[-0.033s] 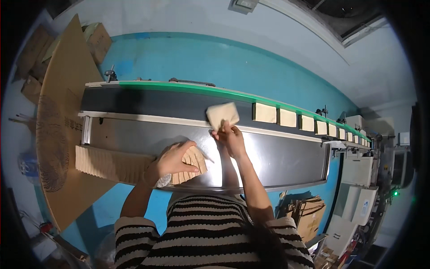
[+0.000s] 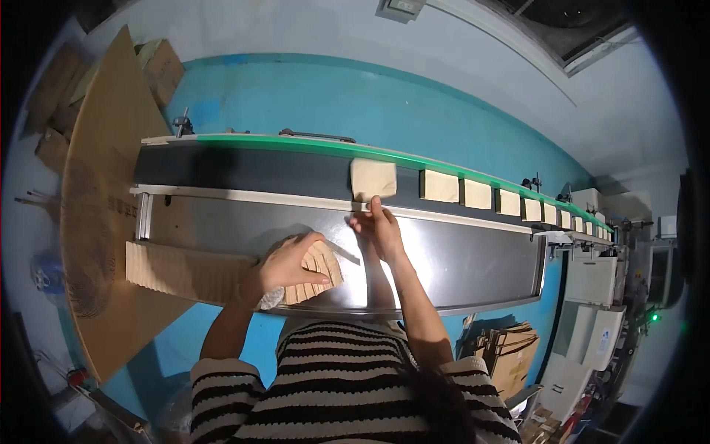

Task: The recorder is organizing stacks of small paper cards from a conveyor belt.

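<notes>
A flat beige paper packet (image 2: pixel 373 178) lies over the dark conveyor belt (image 2: pixel 296 169), its far edge near the green guide rail. My right hand (image 2: pixel 381 228) pinches the packet's near edge between thumb and finger. On the metal tray, my left hand (image 2: pixel 290 266) curls over the right end of a long row of upright beige packets (image 2: pixel 188 272), fingers on the far side and thumb on the near side. One packet at that end leans out to the right. More flat packets (image 2: pixel 441 186) sit spaced along the belt to the right.
The shiny metal tray (image 2: pixel 458 270) has a raised rim at the front. A tall cardboard sheet (image 2: pixel 103 192) stands at the left, close to the packet row. Flattened cartons (image 2: pixel 510 359) lean below on the right. The green guide rail (image 2: pixel 296 144) borders the belt's far side.
My right hand's packet has moved slightly right and away from me and turned square to the belt. The end packet by my left hand leans farther right. The belt packets shifted slightly right.
</notes>
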`<control>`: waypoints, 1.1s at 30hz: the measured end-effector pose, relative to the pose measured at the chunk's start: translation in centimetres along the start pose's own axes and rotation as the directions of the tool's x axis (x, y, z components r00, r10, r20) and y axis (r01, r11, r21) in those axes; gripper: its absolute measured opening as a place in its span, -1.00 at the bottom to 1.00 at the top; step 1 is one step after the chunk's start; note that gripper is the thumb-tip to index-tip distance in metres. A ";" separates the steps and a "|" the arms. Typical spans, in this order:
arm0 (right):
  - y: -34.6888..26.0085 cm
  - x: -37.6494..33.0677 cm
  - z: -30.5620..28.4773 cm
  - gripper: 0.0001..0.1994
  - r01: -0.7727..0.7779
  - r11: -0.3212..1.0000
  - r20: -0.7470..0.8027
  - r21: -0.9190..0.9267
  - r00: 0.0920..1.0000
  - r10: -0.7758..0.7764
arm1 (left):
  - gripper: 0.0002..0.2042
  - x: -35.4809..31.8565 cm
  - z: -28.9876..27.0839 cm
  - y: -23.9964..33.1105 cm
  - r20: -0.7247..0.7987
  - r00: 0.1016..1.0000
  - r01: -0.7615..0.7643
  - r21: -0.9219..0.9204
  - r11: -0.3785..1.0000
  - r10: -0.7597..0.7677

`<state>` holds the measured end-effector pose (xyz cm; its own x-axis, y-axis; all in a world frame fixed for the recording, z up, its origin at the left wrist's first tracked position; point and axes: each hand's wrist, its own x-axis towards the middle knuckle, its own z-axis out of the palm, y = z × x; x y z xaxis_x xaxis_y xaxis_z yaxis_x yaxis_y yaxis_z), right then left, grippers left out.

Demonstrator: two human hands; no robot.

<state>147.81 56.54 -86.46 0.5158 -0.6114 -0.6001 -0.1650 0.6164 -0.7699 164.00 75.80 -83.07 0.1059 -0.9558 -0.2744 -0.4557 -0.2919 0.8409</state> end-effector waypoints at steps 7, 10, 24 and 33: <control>3.4 -8.0 4.5 -0.43 0.208 0.654 0.155 -0.727 0.978 -0.139 | -0.09 -0.4 -0.6 -1.5 0.023 0.999 -0.041 0.029 0.999 0.040; 4.9 -7.1 4.0 -0.45 0.024 0.882 0.088 -0.471 0.996 0.020 | -0.12 -0.3 -1.1 -3.1 0.017 0.995 -0.097 0.024 0.995 0.097; 4.8 4.8 6.5 -0.62 0.100 0.995 -0.190 0.028 0.977 -0.093 | -0.28 -1.3 -3.4 -9.2 -0.017 1.000 0.019 -0.037 0.999 -0.020; 7.5 -3.1 10.7 -0.39 0.128 0.694 0.158 -0.708 0.987 -0.021 | -0.14 -2.5 -4.0 -9.9 -0.043 0.994 -0.099 0.060 0.993 0.102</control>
<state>153.94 68.37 -88.07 0.6455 -0.5380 -0.5421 -0.6440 -0.0017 -0.7651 171.83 80.91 -88.84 0.0965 -0.9812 -0.1669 -0.5164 -0.1927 0.8344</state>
